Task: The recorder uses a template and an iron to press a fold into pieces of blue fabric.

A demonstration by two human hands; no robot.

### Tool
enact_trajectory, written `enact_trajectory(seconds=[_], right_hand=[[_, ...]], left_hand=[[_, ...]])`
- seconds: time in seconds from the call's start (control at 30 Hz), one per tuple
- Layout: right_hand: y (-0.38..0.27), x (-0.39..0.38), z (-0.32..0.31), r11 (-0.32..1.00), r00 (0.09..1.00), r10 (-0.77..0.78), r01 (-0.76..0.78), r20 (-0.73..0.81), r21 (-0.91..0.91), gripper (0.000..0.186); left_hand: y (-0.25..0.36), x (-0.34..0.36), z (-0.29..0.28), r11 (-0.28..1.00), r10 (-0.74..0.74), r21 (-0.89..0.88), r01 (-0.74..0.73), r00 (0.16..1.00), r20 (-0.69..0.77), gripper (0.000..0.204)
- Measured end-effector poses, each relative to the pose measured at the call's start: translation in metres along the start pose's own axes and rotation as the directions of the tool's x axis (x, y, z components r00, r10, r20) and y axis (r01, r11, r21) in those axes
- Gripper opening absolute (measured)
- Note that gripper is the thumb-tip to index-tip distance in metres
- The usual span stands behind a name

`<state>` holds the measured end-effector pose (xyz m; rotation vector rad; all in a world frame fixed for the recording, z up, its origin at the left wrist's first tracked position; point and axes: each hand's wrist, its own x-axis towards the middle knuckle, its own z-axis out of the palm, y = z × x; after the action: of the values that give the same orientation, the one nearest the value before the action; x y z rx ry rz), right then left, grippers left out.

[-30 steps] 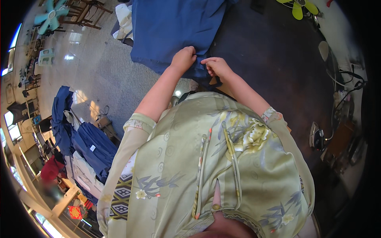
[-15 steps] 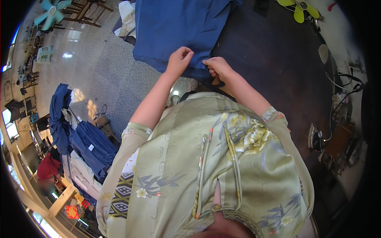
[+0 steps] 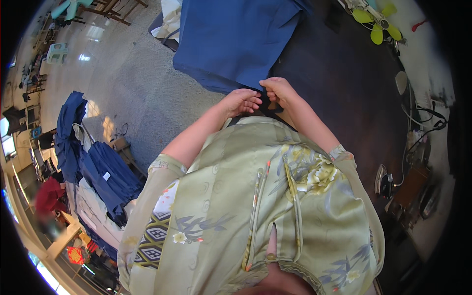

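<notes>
A large piece of blue cloth (image 3: 231,44) lies spread over the dark tabletop, its left part hanging past the table's edge. My right hand (image 3: 280,91) pinches the cloth's near right corner between thumb and forefinger, the other fingers curled in. Just left of it, my left hand (image 3: 241,102) is at the near edge of the same cloth, thumb and forefinger closed at the corner, the remaining fingers loosely bent. The cloth between the left fingertips is mostly hidden.
The dark table (image 3: 339,98) stretches to the right, with an iron (image 3: 382,182) and its cord at the far right side. A green-bladed fan (image 3: 378,27) stands beyond. White cloth (image 3: 169,19) lies at the back left. Blue garments (image 3: 105,169) are heaped on the left.
My left hand has moved down and right from on top of the cloth to its near edge, beside my right hand. The cloth lies smoother, and the whole view has shifted slightly.
</notes>
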<state>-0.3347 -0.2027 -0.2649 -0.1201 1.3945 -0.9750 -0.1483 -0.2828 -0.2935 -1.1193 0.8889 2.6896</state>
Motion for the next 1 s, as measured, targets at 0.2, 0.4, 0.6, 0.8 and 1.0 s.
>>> enact_trajectory(seconds=[0.2, 0.4, 0.6, 0.8, 1.0], right_hand=[[-0.016, -0.015, 0.0, 0.984, 0.988, -0.028, 0.0, 0.153, 0.177, 0.031], [-0.02, -0.014, -0.01, 0.98, 0.973, -0.061, 0.016, 0.222, 0.196, 0.032], [-0.028, -0.011, -0.009, 0.968, 0.979, -0.083, 0.035, 0.186, 0.246, 0.016], [-0.108, -0.02, -0.028, 0.755, 0.857, -0.41, 0.128, 0.312, 0.643, 0.016], [-0.172, -0.107, -0.072, 0.456, 0.436, -0.863, 0.459, 0.254, 0.763, 0.026]], left_hand=[[0.023, 0.0, 0.009, 0.869, 0.296, -0.437, -0.231, 0.951, 0.085, 0.021], [0.075, 0.002, -0.054, 0.506, 0.549, -0.244, -0.827, 0.527, -0.648, 0.028], [0.119, -0.008, -0.158, 0.631, 0.498, -0.173, -0.756, 0.566, -0.657, 0.027], [0.234, -0.048, -0.103, 0.69, 0.603, -0.26, -0.675, 0.736, -0.309, 0.024], [0.297, -0.11, 0.051, 0.54, 0.84, -0.259, -0.801, 0.535, 0.095, 0.018]])
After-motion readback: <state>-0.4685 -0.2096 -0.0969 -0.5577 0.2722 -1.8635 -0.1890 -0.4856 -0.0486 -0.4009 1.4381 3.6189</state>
